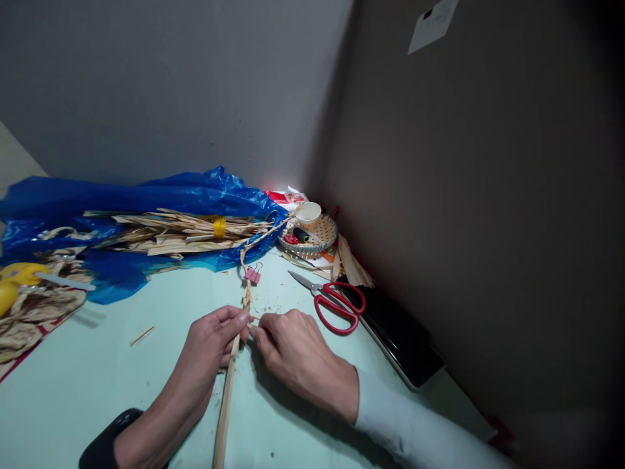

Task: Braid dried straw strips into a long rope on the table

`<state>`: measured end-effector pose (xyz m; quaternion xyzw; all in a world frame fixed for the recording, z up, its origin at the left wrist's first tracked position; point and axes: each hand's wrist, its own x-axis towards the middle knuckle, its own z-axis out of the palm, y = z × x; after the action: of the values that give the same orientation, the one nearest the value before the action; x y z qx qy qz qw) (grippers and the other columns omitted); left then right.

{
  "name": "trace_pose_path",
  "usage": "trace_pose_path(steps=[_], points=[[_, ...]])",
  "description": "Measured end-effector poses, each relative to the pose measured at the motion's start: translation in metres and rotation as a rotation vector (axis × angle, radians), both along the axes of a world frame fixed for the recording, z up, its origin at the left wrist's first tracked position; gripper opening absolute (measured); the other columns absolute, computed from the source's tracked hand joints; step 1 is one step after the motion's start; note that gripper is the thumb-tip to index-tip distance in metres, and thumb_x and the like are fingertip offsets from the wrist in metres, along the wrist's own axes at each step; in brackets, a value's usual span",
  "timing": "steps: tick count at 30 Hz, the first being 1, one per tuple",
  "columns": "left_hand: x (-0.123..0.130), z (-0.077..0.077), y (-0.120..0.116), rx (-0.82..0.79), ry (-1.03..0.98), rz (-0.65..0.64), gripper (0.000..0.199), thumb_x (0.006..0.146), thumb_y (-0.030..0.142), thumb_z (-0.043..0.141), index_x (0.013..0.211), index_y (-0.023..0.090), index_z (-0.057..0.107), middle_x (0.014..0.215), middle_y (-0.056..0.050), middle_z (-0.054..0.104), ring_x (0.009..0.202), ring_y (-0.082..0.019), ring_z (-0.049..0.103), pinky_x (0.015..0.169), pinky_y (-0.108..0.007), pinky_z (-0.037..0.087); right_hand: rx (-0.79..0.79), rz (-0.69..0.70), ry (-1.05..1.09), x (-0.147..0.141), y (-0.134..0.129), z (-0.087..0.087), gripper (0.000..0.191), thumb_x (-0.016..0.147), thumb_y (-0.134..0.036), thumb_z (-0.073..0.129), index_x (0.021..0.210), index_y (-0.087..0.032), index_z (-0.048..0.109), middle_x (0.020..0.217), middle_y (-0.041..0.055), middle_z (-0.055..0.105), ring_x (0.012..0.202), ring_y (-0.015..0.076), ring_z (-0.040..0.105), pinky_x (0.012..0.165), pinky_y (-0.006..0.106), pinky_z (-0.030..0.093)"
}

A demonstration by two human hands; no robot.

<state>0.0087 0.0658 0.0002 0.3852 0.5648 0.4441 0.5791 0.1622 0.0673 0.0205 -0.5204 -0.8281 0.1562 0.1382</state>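
A braid [247,296] of pale dried plant strips runs up the table, with a pink binder clip [252,275] on it. Just below the clip, my left hand [215,335] pinches the braid between thumb and fingers. My right hand [295,348] is closed close beside it, gripping a thin strip that comes out of the braid toward the right. From under my left hand a long flat strip [224,417] hangs down toward the front edge of the view. Beyond the clip, the braid continues as a thin cord toward a small woven basket [312,246].
Red-handled scissors [336,306] and a black tablet-like device [398,329] lie at right. A blue plastic bag [195,189] holds a bundle of dried strips [195,234]. A white cup [308,213] stands in the basket. At left is a yellow glue gun [19,283].
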Motion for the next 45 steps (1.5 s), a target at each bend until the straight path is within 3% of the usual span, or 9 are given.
trace_pose_path(steps=[4,6,9,13,19,29,36,41,45], points=[[-0.001,0.000,-0.001,0.009,-0.010,-0.003,0.036,0.068,0.049,0.075,0.068,0.015,0.061,0.053,0.008,0.047,0.042,-0.003,0.024,0.039,-0.015,0.016,0.139,-0.094,0.044,0.008,0.004,0.009,0.034,0.094,-0.048,0.050,0.094,-0.016,0.061,0.090,0.0098,0.067,0.081,0.0223,0.059,0.064,0.030,0.031],[-0.001,0.001,-0.001,-0.005,-0.009,0.006,0.034,0.068,0.047,0.075,0.070,0.016,0.062,0.051,0.009,0.046,0.042,-0.003,0.026,0.039,-0.014,0.017,0.135,-0.037,0.070,0.008,0.005,0.009,0.037,0.094,-0.050,0.050,0.098,-0.015,0.060,0.097,0.0117,0.065,0.090,0.0240,0.057,0.070,0.030,0.034],[0.000,0.002,-0.001,0.005,0.006,0.016,0.033,0.068,0.046,0.076,0.070,0.016,0.062,0.048,0.009,0.046,0.042,-0.003,0.026,0.040,-0.014,0.016,-0.011,0.106,0.095,0.005,0.003,0.006,0.033,0.100,-0.042,0.041,0.095,-0.016,0.059,0.087,0.0089,0.067,0.076,0.0195,0.057,0.064,0.028,0.033],[0.001,0.004,0.000,0.028,0.022,-0.011,0.034,0.068,0.046,0.075,0.066,0.015,0.061,0.053,0.006,0.054,0.042,-0.003,0.025,0.040,-0.015,0.016,-0.115,0.115,0.189,0.003,0.001,0.002,0.024,0.100,-0.026,0.041,0.090,-0.015,0.059,0.079,0.0062,0.067,0.063,0.0139,0.052,0.058,0.026,0.029],[-0.001,0.003,0.002,0.007,0.056,-0.019,0.034,0.067,0.045,0.075,0.059,0.016,0.059,0.044,0.010,0.035,0.042,-0.004,0.019,0.040,-0.016,0.013,-0.120,0.112,0.305,0.008,0.003,-0.001,0.032,0.102,-0.026,0.039,0.080,-0.016,0.061,0.072,0.0031,0.064,0.061,0.0115,0.046,0.059,0.024,0.029],[0.002,0.003,0.001,0.007,0.129,-0.030,0.030,0.070,0.040,0.070,0.058,0.016,0.057,0.048,0.008,0.046,0.042,-0.004,0.026,0.039,-0.016,0.018,0.054,0.121,-0.020,0.000,-0.012,-0.013,0.017,0.087,-0.012,0.044,0.093,-0.015,0.060,0.084,0.0080,0.067,0.073,0.0196,0.058,0.061,0.032,0.027],[0.000,0.000,0.002,-0.031,0.103,-0.022,0.032,0.069,0.040,0.071,0.055,0.016,0.056,0.043,0.010,0.039,0.039,-0.003,0.023,0.038,-0.015,0.016,0.072,0.062,-0.047,-0.001,-0.011,-0.009,0.017,0.086,-0.014,0.044,0.087,-0.017,0.061,0.076,0.0074,0.069,0.061,0.0187,0.057,0.054,0.033,0.019],[0.002,0.002,0.003,-0.078,-0.037,-0.018,0.028,0.065,0.039,0.077,0.071,0.015,0.065,0.055,0.007,0.052,0.041,-0.002,0.028,0.038,-0.014,0.016,0.005,0.035,0.000,0.005,-0.005,-0.005,0.017,0.089,-0.017,0.043,0.085,-0.017,0.060,0.071,0.0073,0.067,0.052,0.0157,0.050,0.052,0.031,0.018],[0.003,0.002,0.005,-0.077,-0.100,-0.004,0.027,0.064,0.036,0.079,0.063,0.015,0.062,0.052,0.007,0.050,0.042,-0.002,0.029,0.039,-0.015,0.017,-0.177,0.036,0.197,0.007,-0.001,-0.002,0.024,0.094,-0.017,0.039,0.075,-0.017,0.055,0.070,0.0058,0.064,0.060,0.0139,0.052,0.054,0.027,0.025]])
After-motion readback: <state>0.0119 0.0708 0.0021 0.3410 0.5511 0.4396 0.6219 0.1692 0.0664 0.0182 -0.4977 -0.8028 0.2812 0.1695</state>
